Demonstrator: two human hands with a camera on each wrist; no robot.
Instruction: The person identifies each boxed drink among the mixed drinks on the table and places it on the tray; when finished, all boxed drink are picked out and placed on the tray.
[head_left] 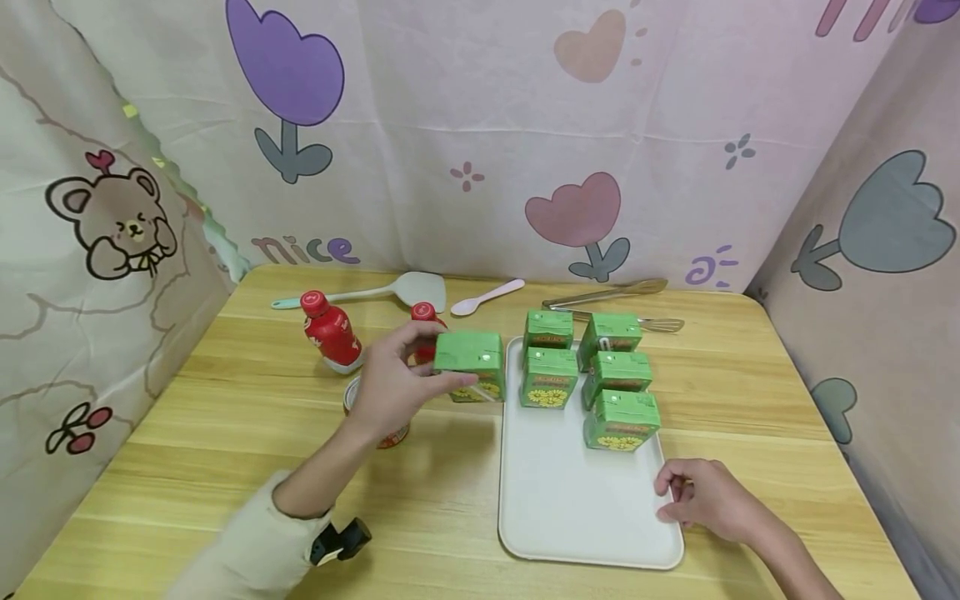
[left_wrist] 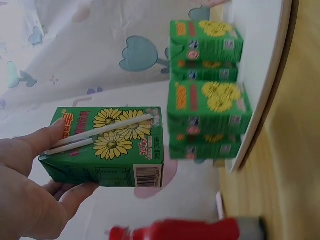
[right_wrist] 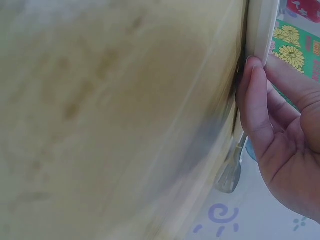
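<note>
My left hand [head_left: 390, 379] grips a green drink carton [head_left: 469, 354] between thumb and fingers, just left of the tray. In the left wrist view, yellow flowers and a white straw [left_wrist: 107, 131] show on the front of this carton [left_wrist: 115, 150]. Several matching cartons [head_left: 550, 379] stand upright in two columns on the far half of the white tray [head_left: 570, 500]. At the near right edge of that tray, my right hand [head_left: 708, 496] pinches the rim; the right wrist view shows its fingertips [right_wrist: 255, 65] against the tray's side [right_wrist: 261, 30].
Left of the tray stand a red bottle [head_left: 330, 333], a second red bottle [head_left: 423, 312] and a can [head_left: 393, 437], the latter two partly hidden by my left hand. Along the back lie a spatula [head_left: 420, 292], a pink spoon [head_left: 487, 298], tongs [head_left: 600, 295] and a whisk [head_left: 663, 324].
</note>
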